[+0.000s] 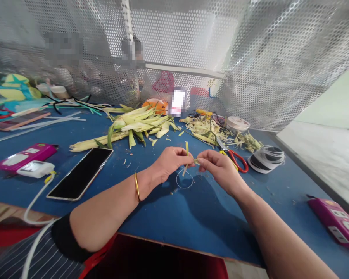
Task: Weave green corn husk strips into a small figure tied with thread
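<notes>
Both hands meet above the middle of the blue table. My left hand [174, 161], with a gold bangle at the wrist, pinches a narrow yellow-green husk strip [187, 147] that stands up between the fingers. My right hand [216, 164] is closed on the right end of the same small piece, fingertips close to the left ones. A loop of thin pale wire [184, 187] hangs below the fingers. Just behind the right hand lie scissors [241, 162] with red and yellow handles. How the strip and wire join is too small to make out.
Corn husks [136, 122] are heaped at the back, with shredded husk [209, 128] to their right. A wire spool [266, 159] stands right of the scissors. A phone [81, 174], a purple power strip [31, 157] and a white cable [35, 201] lie left. Another power strip [337, 221] is at right.
</notes>
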`<state>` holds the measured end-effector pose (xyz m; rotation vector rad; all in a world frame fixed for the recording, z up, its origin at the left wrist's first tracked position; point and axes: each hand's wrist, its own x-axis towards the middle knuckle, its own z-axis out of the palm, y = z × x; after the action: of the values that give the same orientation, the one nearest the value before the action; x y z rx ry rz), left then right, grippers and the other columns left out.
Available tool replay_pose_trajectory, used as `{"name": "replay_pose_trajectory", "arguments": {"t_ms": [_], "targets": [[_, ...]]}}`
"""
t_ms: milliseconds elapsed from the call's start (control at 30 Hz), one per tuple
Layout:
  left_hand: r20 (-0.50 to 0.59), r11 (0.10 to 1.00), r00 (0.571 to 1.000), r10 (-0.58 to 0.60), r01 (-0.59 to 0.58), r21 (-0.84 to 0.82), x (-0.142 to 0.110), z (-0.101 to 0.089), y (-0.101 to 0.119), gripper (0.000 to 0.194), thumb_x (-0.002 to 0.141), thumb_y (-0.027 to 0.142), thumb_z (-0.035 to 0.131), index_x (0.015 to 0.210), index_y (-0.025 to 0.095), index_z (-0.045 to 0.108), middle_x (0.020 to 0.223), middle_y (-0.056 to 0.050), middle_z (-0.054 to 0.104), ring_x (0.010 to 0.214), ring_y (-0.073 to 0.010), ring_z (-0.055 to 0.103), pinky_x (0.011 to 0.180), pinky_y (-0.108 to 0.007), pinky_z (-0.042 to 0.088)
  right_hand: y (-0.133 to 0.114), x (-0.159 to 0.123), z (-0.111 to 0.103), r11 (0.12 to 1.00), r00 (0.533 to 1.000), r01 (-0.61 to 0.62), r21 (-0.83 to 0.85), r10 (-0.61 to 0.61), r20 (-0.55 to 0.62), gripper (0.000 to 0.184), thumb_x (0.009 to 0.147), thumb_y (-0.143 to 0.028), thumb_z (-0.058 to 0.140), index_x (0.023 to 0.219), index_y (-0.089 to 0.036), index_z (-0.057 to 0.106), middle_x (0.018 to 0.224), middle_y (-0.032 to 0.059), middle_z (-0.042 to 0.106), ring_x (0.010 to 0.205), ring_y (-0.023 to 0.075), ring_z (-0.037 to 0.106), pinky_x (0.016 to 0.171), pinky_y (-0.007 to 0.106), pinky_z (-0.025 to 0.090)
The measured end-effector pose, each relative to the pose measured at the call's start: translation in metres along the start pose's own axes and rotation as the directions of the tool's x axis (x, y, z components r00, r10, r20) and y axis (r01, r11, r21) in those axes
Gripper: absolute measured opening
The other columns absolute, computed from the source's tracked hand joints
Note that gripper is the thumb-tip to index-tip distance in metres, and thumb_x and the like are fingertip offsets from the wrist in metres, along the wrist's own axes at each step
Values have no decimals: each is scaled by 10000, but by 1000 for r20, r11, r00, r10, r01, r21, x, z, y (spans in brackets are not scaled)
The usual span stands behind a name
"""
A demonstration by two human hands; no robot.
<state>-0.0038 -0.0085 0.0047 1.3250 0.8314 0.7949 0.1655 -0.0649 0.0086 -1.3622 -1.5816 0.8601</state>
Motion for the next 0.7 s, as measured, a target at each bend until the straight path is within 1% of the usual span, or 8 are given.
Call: {"name": "replay_pose_trajectory", "arguments": {"t_ms": [67,167,233,333,433,533,633,700], "targets": [[4,995,997,-72,72,-67,2,-2,-1,87,640,206,698,591,161,642,611,-23,632,622,-125,559,653,-280,428,0,-1,-3,940,976,202,-274,-218,-30,209,849,-378,626,975,-212,642,762,14,671,695,173,600,651,298,445],[72,978,989,-128,138,-158,4,-5,-2,115,635,241,708,585,161,643,624,-26,631,611,-118,534,631,-272,408,-1,-1,-9,688,864,449,-571,-497,81,155,917,-308,558,996,-227,664,865,53,700,777,196,625,725,321,446],[112,965,980,-163,182,-189,4,-5,-3,111,628,243,708,591,156,649,627,-27,631,614,-120,538,631,-273,410,-1,0,-11,576,808,519,-632,-571,143,195,957,-292,497,965,-229,682,845,63,701,783,200,632,740,325,443],[136,951,968,-211,236,-202,3,-5,-4,110,621,237,729,624,148,665,654,-37,645,649,-132,572,666,-282,434,0,0,-9,584,808,508,-633,-577,116,220,958,-295,490,888,-229,687,804,59,692,750,195,621,734,325,439],[143,958,972,-185,210,-193,2,-5,-2,143,613,229,769,674,143,673,689,-49,668,700,-147,609,718,-296,454,2,0,-3,796,913,344,-497,-406,-19,207,908,-298,533,758,-219,654,707,31,654,649,168,563,652,306,416],[163,985,985,-65,90,-149,2,-5,0,165,613,218,779,712,137,674,702,-44,680,703,-142,616,732,-296,454,1,1,2,997,997,29,-66,-33,-70,213,804,-350,604,653,-201,622,552,-6,550,530,138,472,535,279,363],[166,997,985,55,-45,-62,1,-3,2,175,617,209,780,730,139,667,698,-21,676,686,-126,602,717,-282,451,-1,2,3,904,970,-243,353,237,62,239,659,-379,699,568,-180,603,489,-30,472,476,110,429,503,268,344],[146,994,984,107,-111,16,0,-1,1,156,632,202,766,724,142,656,696,-8,668,671,-115,587,684,-266,444,-3,3,3,817,940,-340,466,316,132,244,590,-350,744,532,-172,587,480,-46,446,451,87,402,509,266,349]]}}
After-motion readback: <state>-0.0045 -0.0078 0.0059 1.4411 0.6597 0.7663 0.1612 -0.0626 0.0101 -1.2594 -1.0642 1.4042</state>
